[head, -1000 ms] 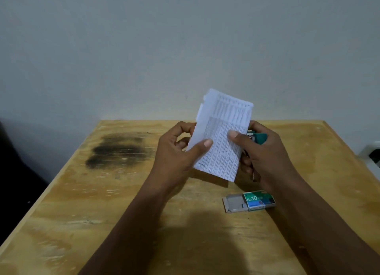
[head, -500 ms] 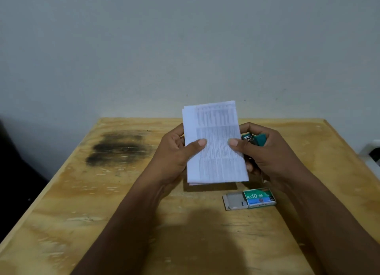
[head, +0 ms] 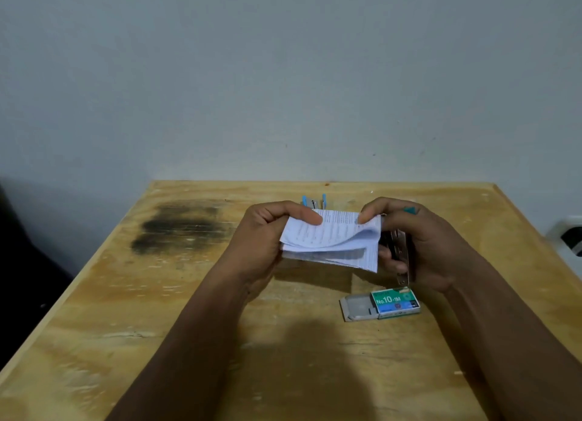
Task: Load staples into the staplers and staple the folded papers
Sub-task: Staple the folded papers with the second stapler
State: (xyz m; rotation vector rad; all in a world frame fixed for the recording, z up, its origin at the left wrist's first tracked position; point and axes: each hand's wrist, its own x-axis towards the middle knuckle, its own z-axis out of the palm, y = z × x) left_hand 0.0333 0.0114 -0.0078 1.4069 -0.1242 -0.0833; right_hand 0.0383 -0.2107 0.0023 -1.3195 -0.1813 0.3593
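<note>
The folded paper [head: 330,241] is pinched above the table [head: 157,294], its left edge by the left hand [head: 261,241], its right by the right hand [head: 431,244], in which a teal stapler [head: 400,253] is also gripped. Held upright before, it is now tipped flat and bowed; small print is seen on white sheets.
</note>
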